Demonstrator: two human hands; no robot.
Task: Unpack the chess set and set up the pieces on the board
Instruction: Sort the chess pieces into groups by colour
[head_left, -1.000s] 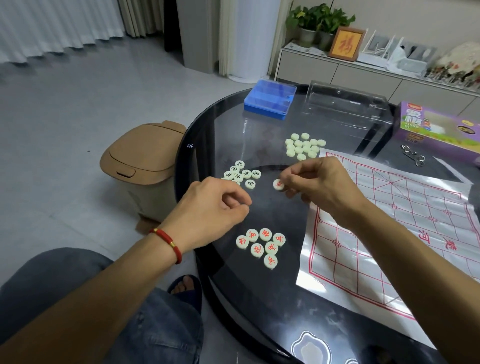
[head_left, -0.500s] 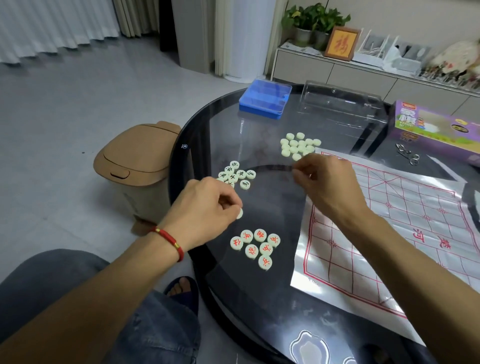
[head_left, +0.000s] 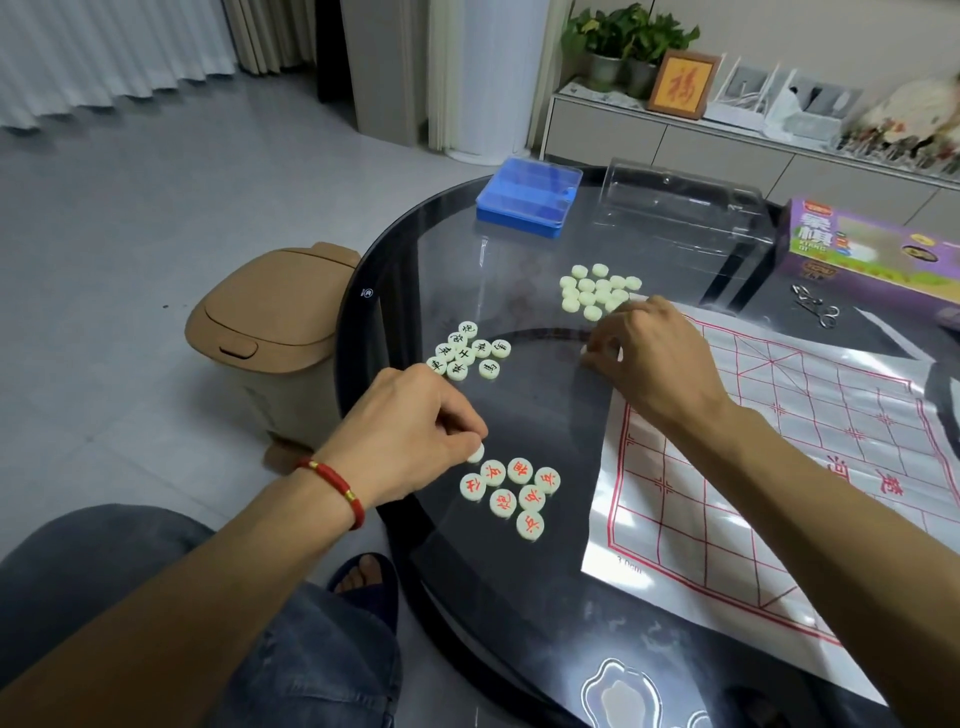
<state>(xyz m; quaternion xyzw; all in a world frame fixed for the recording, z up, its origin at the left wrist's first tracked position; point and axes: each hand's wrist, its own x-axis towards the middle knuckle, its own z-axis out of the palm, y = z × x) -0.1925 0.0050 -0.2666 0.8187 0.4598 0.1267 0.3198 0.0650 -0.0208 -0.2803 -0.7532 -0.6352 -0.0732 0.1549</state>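
Red-marked pieces (head_left: 511, 491) seven, left hand (head_left: 415, 431) fingers pinching an eighth piece (head_left: 475, 453), right hand (head_left: 652, 358) pinching another.

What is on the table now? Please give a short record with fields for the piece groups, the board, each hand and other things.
red pieces: seven face up, near table edge
black pieces: group face up, further left
blank-side pieces: cluster beside board's far corner
board: paper sheet with red grid, no pieces on it
left hand: pinches one piece beside the red group
right hand: pinches one piece at the board's edge
other: blue box, clear tray, purple carton, scissors
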